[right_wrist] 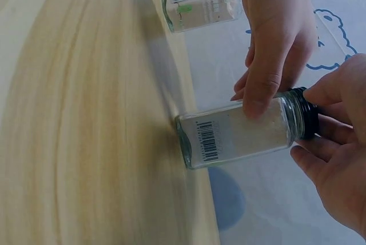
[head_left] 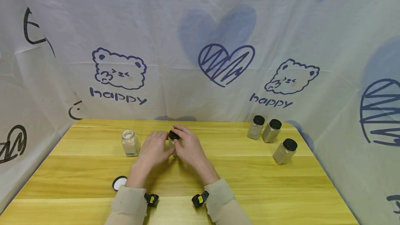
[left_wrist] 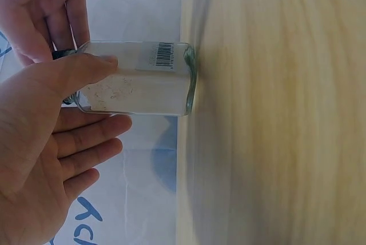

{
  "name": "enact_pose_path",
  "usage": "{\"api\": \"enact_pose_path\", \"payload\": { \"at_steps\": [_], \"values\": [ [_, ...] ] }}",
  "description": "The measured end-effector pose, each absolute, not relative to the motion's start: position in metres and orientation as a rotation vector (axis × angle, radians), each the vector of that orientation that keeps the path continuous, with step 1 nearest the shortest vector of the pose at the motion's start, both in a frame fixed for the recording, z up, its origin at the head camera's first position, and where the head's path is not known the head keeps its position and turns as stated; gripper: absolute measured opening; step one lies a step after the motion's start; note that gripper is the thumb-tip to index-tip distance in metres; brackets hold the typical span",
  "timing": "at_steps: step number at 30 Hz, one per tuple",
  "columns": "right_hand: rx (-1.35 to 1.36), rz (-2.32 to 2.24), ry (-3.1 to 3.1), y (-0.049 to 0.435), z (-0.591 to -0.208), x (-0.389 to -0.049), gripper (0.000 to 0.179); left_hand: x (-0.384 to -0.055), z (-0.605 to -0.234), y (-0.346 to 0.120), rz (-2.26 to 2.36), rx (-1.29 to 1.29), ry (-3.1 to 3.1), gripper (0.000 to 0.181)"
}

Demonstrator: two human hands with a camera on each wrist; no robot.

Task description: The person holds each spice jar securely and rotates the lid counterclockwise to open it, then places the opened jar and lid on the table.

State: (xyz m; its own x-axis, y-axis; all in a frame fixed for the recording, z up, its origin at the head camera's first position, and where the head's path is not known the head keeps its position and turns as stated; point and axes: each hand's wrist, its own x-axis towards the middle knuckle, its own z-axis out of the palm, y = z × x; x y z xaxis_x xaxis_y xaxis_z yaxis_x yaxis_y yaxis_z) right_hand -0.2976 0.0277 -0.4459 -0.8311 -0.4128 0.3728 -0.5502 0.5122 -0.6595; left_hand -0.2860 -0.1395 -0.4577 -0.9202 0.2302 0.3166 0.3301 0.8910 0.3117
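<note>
Glass jar with pale contents [right_wrist: 237,131] upright near the middle of the desk [head_left: 243,176], base at the desktop. Barcode label low on its side; black lid [right_wrist: 309,113] on top. Left hand [head_left: 153,148] grips the jar body, thumb on one side, fingers on the other. Right hand [head_left: 188,145] grips the lid, thumb and fingertips at its rim. Both cuffs are beige, with a small black device at each wrist.

Just left of the left hand: open jar [head_left: 130,144], upright, similar pale fill. Loose lid [head_left: 119,183] flat on the desk beside the left forearm, white inner face up.

Far right of desk: three black-lidded jars, all upright; rear-left one [head_left: 255,128] near the middle one [head_left: 271,132], third [head_left: 284,152] closer to the person.

Behind: whitish cloth [head_left: 168,37] with bear drawings, hearts and "happy" lettering.
</note>
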Motion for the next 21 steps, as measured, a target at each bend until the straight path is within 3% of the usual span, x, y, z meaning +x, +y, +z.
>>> {"api": "enact_pose_path", "payload": {
  "at_steps": [21],
  "values": [
    [0.762, 1.145, -2.537, 0.0254, -0.4495, -0.2973, 0.037, -0.2852, -0.4566, -0.1398, -0.523, -0.422, -2.787, 0.045]
  ]
}}
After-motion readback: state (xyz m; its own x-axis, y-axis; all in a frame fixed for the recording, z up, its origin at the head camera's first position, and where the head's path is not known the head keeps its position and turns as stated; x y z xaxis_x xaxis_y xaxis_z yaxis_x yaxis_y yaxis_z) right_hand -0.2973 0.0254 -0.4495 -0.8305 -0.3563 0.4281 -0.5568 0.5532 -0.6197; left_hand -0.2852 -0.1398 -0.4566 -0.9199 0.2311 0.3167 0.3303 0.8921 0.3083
